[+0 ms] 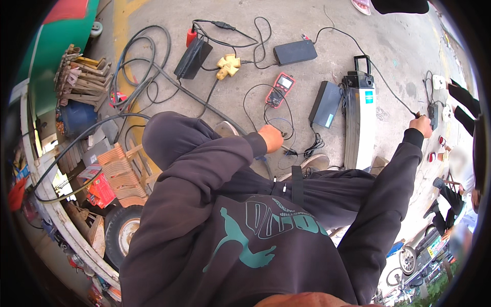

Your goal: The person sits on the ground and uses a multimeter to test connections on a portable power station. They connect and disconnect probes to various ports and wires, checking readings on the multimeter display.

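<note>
My left hand (271,138) is closed low over the ground, with thin black test leads (245,105) from a red multimeter (280,90) running to it. The exact tips between those fingers are hidden. Stretched far out to the right, my right hand (422,126) grips the end of a black cable (376,69). That cable arcs back toward a black charger box (295,52). Another black charger box (326,105) lies beside a long silver battery pack (361,123) with a black handle. Close beyond my right hand is a small black box (433,115).
A yellow multi-way socket (228,65) and a third black box (193,57) lie at the upper left, near coiled thick cable (166,69). Stacked wood (84,77), a tyre (123,233) and a white frame (41,158) line the left. Parked two-wheelers (409,261) stand lower right.
</note>
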